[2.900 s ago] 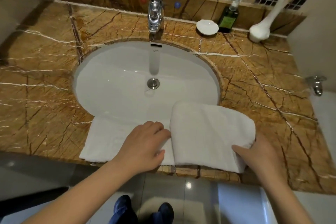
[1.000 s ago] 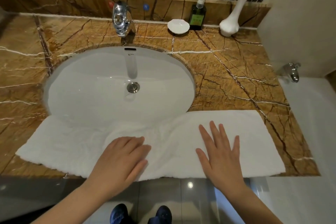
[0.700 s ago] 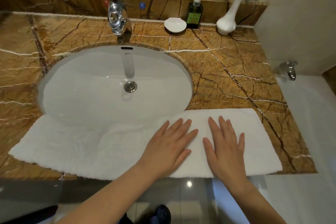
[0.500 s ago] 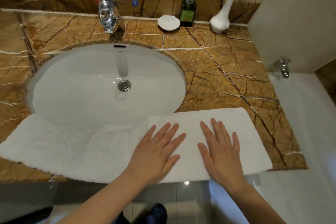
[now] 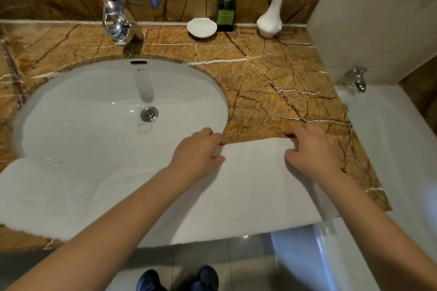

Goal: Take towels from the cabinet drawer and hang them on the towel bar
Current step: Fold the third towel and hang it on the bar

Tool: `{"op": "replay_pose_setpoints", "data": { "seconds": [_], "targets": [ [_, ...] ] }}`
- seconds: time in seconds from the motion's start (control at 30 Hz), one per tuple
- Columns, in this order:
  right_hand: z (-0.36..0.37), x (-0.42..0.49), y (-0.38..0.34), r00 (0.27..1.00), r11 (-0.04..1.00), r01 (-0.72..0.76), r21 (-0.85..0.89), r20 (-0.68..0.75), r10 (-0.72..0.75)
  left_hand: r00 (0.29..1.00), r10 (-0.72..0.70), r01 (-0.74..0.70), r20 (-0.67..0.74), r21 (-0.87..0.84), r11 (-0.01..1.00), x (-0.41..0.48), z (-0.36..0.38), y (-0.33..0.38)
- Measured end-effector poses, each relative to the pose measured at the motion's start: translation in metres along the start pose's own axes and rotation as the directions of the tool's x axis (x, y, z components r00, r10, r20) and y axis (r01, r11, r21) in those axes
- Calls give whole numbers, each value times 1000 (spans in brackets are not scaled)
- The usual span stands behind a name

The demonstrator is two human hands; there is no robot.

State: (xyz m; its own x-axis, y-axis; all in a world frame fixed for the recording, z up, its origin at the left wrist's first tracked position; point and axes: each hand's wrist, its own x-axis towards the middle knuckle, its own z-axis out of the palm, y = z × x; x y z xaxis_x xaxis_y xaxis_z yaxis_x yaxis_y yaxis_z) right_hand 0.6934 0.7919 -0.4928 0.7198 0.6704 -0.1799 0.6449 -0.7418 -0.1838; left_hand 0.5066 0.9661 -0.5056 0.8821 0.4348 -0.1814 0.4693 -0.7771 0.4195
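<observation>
fluffy matt cloth towel [image 5: 248,186], glossy veined marble counter [image 5: 272,82], chrome faucet [image 5: 117,22].

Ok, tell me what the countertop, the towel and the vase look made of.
The countertop looks like polished stone, probably marble: brown with dark and white veins, glossy. The towel looks like white terry cloth, likely cotton: fuzzy nap, fluffy edge. The vase seems glazed white ceramic: smooth, with a sheen, though plastic cannot be ruled out.

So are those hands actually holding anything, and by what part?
Yes, the towel. The left hand and the right hand each pinch its far edge, on the towel's right half, fingers curled over the edge and thumbs on top.
</observation>
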Motion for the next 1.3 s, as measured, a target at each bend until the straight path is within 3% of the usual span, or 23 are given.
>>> {"op": "replay_pose_setpoints", "data": {
  "seconds": [0.33,0.47,0.6,0.73,0.83,1.03,1.3],
  "targets": [
    [-2,11,11,996,991,93,99,6,-94,993,114,-115,-40,-23,993,1,-3,2],
    [-3,14,13,990,991,126,48,60,-129,991,130,-131,-18,-64,989,4,-5,6],
    [-4,15,15,970,970,237,-44,69,-234,969,241,-237,48,-68,969,6,-8,15],
    [-9,7,19,950,949,312,41,-31,-311,942,310,-297,125,-112,948,1,-5,17],
    [-14,-2,25,939,931,340,132,-2,-343,951,293,-277,96,-152,949,6,-3,21],
    [-9,-13,34,952,937,220,271,149,-267,967,220,-212,126,-71,975,35,2,39],
    [-1,-13,38,984,924,107,366,94,-151,981,156,-154,112,-20,988,55,18,65]
  ]
}}
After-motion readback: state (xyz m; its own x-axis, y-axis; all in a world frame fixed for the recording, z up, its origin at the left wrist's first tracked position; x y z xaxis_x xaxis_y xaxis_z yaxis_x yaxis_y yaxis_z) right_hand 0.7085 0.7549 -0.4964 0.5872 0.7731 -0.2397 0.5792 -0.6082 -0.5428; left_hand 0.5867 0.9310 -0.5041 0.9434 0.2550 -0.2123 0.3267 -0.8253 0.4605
